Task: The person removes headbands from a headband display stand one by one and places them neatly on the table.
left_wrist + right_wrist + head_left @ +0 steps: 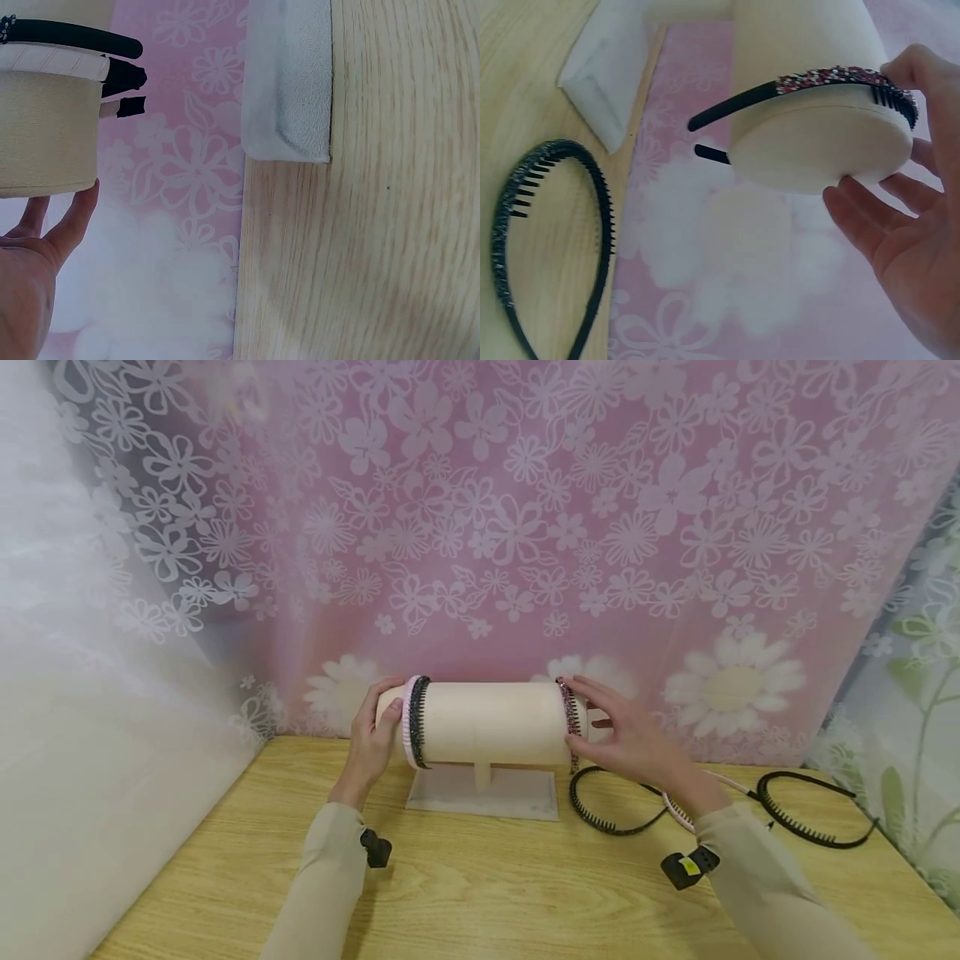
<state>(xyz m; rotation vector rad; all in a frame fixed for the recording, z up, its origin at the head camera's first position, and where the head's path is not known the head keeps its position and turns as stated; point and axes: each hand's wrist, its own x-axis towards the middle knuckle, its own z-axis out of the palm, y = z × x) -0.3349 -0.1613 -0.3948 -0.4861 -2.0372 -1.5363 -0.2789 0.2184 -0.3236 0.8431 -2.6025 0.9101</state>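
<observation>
A cream cylindrical headband stand [487,722] lies horizontally on a short post above a pale base [480,802]. My left hand [371,747] grips its left end, thumb in front. Beside that hand, a pale pink headband [407,723] and a dark glittery toothed headband [419,727] sit round the cylinder. At the other end, my right hand [633,735] holds a black headband with red and silver sparkles [829,76] between thumb and fingers. This headband is round the cylinder near its end face, and its two black tips stick out below in the right wrist view.
On the wooden table [480,893] to the right lie a dark glittery headband [592,820], a pale pink headband [677,814] partly behind the right forearm, and a black toothed headband [795,827]. A pink flowered curtain [480,527] hangs behind the stand.
</observation>
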